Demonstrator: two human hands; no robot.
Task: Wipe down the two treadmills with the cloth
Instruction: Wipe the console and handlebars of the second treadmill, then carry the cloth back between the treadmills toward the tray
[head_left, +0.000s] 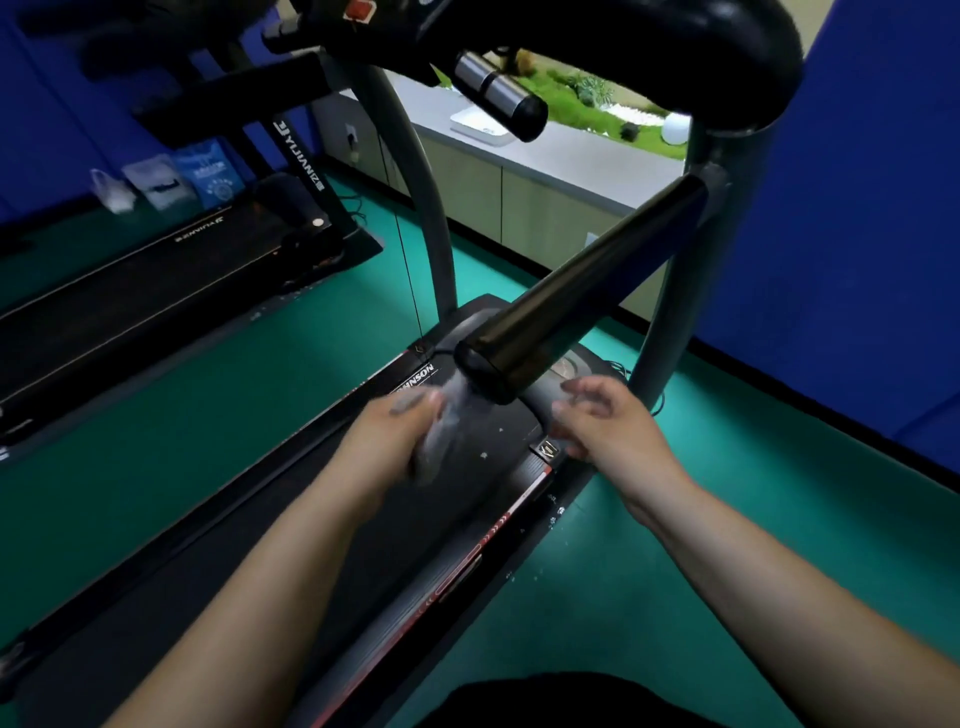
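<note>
The person's two bare forearms reach forward from the bottom edge over the near treadmill (447, 525), whose dark belt and red-striped side rail run away from the camera.

The left hand (387, 436) is clenched around the cloth (441, 441). The cloth is a grey, crumpled rag, bunched inside the curled fingers (415, 402). Its loose part spills out on the thumb side and hangs below the fist. The hand and rag are motion-blurred. The top of the rag lies right by the end cap of the black handrail (582, 291), but whether they touch cannot be told.

The right hand (602, 415) sits on the other side of that end cap, apart from the cloth. Its fingers are loosely curled and released, grasping nothing, and it hangs above the grey motor cover at the belt's front.

The handrail slopes up and to the right to the treadmill's grey upright, with the black console frame arching overhead.

Farther left, across a strip of green floor (234, 395), the second treadmill (156, 291) stands parallel to the first. Some bags (176, 176) lean on the blue wall (857, 208) behind it.

At the back, a pale counter (545, 150) carries a white sink (480, 123).
</note>
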